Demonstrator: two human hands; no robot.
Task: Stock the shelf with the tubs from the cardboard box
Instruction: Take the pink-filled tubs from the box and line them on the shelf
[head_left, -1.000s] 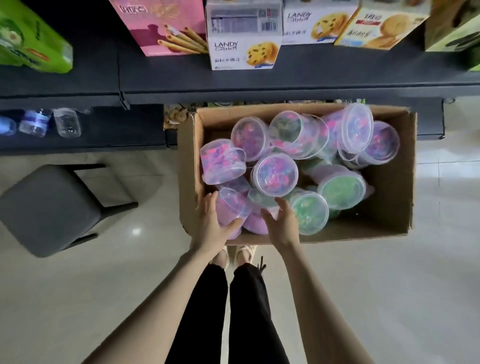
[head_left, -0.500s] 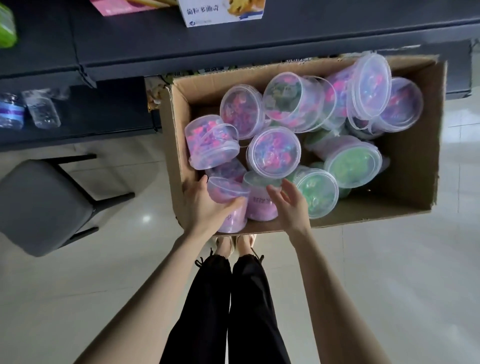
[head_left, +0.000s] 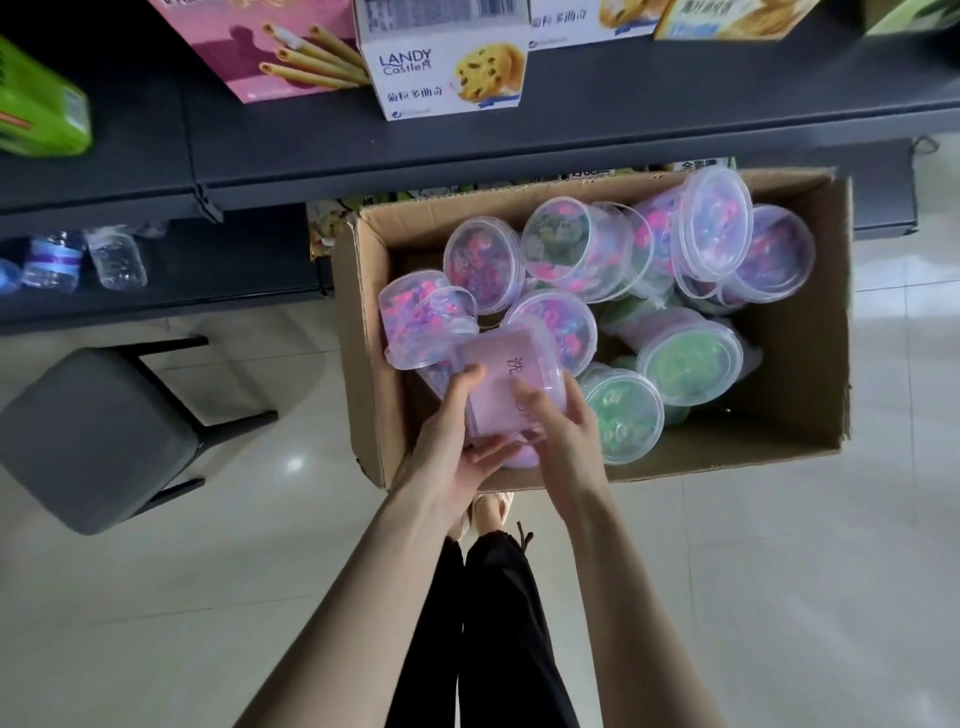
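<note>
An open cardboard box (head_left: 800, 374) stands on the floor below the dark shelf (head_left: 597, 140). It holds several clear lidded tubs with pink, purple or green contents, such as a green one (head_left: 685, 361). Over the box's near left corner I hold a pink tub (head_left: 511, 379), tilted, its label facing up. My left hand (head_left: 457, 441) grips its left side and bottom. My right hand (head_left: 563, 431) holds its right side, fingers curled over the wall.
Biscuit boxes, one white (head_left: 447, 67) and one pink (head_left: 270, 47), stand on the shelf, with a green pack (head_left: 39, 111) at left. Water bottles (head_left: 78, 260) lie on a lower shelf. A grey stool (head_left: 93, 436) stands left of the cardboard box. My legs are below.
Both hands closed on a pink tub at the box's near left corner and lifted it, tilted, above the other tubs. The camera view shifted.
</note>
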